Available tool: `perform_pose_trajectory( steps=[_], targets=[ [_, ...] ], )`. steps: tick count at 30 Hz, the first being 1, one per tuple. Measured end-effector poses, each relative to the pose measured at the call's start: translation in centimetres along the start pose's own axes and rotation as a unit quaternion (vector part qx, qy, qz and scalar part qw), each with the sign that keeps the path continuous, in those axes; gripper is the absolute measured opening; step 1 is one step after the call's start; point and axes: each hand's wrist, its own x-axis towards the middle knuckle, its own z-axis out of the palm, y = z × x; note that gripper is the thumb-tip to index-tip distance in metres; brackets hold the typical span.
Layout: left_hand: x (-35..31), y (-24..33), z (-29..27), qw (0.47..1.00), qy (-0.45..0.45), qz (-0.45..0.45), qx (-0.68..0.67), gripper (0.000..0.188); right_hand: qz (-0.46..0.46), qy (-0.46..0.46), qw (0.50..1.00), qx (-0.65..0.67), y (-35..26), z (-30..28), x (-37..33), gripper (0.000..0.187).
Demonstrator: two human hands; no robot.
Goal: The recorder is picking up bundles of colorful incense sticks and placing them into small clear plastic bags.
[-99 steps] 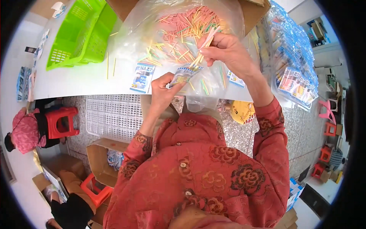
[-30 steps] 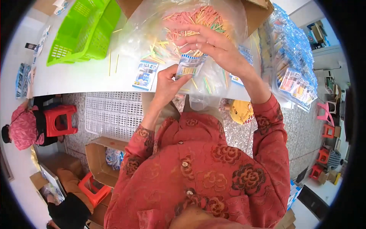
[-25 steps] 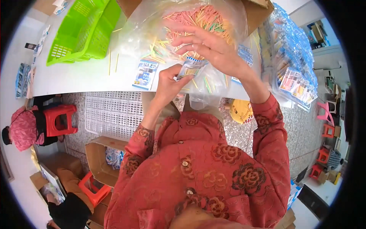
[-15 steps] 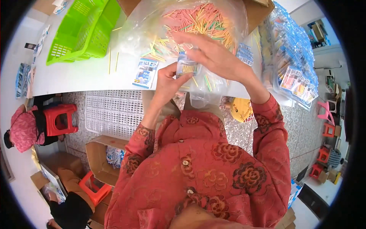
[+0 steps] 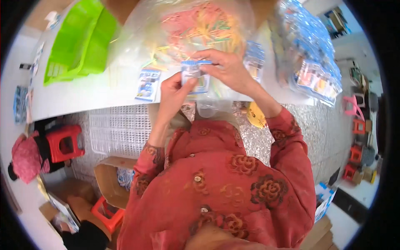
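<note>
My left hand (image 5: pixel 177 89) grips a small clear packet (image 5: pixel 201 86) with a blue-and-white printed top, thumb across its front. Pale sticks show faintly inside it. At its upper right corner, the fingers of my right hand (image 5: pixel 227 71) are closed on the blue top edge. Just beyond both hands, a heap of thin pink, yellow and green sticks (image 5: pixel 204 26) lies on a clear plastic bag (image 5: pixel 139 35). A flat blue-and-white packet (image 5: pixel 147 85) rests left of my left hand. More such packets (image 5: pixel 254 58) lie to the right of my right hand. Motion blurs the picture.
A green plastic basket (image 5: pixel 75 46) stands at the table's left. Many filled packets (image 5: pixel 306 46) are piled at the right. Below the table edge are a white crate (image 5: pixel 118 133), a cardboard box (image 5: pixel 109 183) and red stools (image 5: pixel 64 143). Other people are at the left.
My right hand has come down from over the sticks and its fingers have closed on the packet's top edge. The whole view has shifted slightly.
</note>
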Motion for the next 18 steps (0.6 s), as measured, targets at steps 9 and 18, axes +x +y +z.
perform_pose_trajectory(
  steps=[9, 18],
  targets=[
    [-1.3, -1.3, 1.6, 0.996, -0.021, -0.011, 0.087, 0.011, 0.078, 0.117, 0.984, 0.106, 1.3, 1.7, -4.8, 0.023],
    [-1.7, -2.5, -3.0, 0.978, 0.084, 0.051, 0.186, 0.012, 0.136, 0.268, 0.954, 0.021, 9.8, -4.3, -9.8, 0.020]
  ],
)
